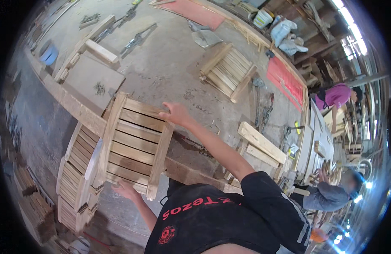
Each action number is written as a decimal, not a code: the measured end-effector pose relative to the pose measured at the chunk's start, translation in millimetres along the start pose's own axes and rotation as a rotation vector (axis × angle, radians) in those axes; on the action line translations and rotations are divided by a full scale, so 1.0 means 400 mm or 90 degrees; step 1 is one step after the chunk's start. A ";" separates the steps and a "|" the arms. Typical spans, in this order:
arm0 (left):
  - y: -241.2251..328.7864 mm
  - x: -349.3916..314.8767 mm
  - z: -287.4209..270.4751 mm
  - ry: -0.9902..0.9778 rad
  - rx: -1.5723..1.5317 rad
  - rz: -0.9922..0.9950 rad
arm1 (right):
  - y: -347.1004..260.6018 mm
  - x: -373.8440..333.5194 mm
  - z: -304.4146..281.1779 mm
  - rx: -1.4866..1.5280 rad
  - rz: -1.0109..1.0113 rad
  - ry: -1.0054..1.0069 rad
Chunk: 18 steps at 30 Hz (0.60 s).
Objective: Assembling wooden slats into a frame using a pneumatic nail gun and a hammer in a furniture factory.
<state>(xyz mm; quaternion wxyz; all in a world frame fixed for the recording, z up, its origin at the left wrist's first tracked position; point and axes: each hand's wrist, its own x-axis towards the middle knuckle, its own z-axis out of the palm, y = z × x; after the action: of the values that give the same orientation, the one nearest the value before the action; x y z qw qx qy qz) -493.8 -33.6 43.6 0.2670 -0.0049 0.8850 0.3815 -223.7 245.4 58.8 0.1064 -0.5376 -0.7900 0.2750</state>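
A slatted wooden panel [132,149], with pale slats set between two side rails, hangs in front of me, held between both hands. My right hand [177,114] is closed on the panel's upper right corner, thumb and fingers around the wood by the rail's end. At the lower edge, my left hand [127,191] grips the bottom slat; part of its fingers is hidden behind the wood. Just left of and below the panel stands a stack of similar slatted panels [77,148], partly covered by it.
Another slatted panel [229,70] lies on the concrete floor beyond. Clamps [138,40] and a blue bucket [48,53] are at the far left. Timber pieces [261,144] lie to the right. Two co-workers, one in a purple shirt [337,95], one in grey [329,197], are at the right.
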 end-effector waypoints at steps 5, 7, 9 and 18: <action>0.191 -0.044 0.039 0.164 -0.069 0.380 | 0.259 -0.156 -0.035 0.613 0.407 0.234; 0.303 -0.114 0.106 0.084 -0.155 0.468 | 0.448 -0.241 -0.061 0.705 0.612 0.250; 0.357 -0.141 0.188 -0.049 -0.248 0.453 | 0.609 -0.290 -0.078 0.553 0.651 0.319; 0.397 -0.333 0.550 -0.501 -0.269 0.415 | 0.949 -0.152 -0.206 0.223 0.662 0.315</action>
<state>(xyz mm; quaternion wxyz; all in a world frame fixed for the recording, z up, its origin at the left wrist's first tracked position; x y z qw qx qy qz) -310.1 201.9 89.3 0.4391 0.3587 0.5783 0.5866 139.0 319.2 -73.9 0.2255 -0.8761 -0.3182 0.2836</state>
